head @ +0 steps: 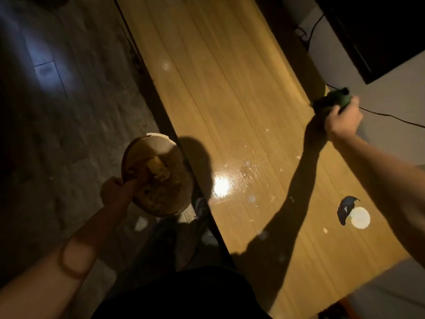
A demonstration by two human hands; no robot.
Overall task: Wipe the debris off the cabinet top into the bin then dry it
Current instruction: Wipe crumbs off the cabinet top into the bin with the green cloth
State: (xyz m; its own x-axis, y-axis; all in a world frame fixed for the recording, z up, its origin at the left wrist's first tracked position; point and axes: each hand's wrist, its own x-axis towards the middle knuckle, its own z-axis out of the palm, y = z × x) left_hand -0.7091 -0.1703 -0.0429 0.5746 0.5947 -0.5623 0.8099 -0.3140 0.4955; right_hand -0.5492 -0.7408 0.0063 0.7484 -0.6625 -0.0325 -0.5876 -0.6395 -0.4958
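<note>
The long wooden cabinet top [230, 88] runs diagonally through the view. Pale crumbs and wet smears [250, 166] lie scattered on its near half. My right hand [342, 120] grips a dark green cloth [331, 100] at the cabinet's far right edge, beside the wall. My left hand [117, 189] holds the rim of a round beige bin [158, 139], kept beside the cabinet's front edge above the floor. The bin contains brownish waste and a yellow scrap.
A white round disc [360, 218] with a dark blue patch [346, 208] beside it sits on the cabinet near my right arm. A black screen [379, 31] hangs on the wall at upper right, with cables [391, 116] trailing below. Grey floor [57, 111] lies to the left.
</note>
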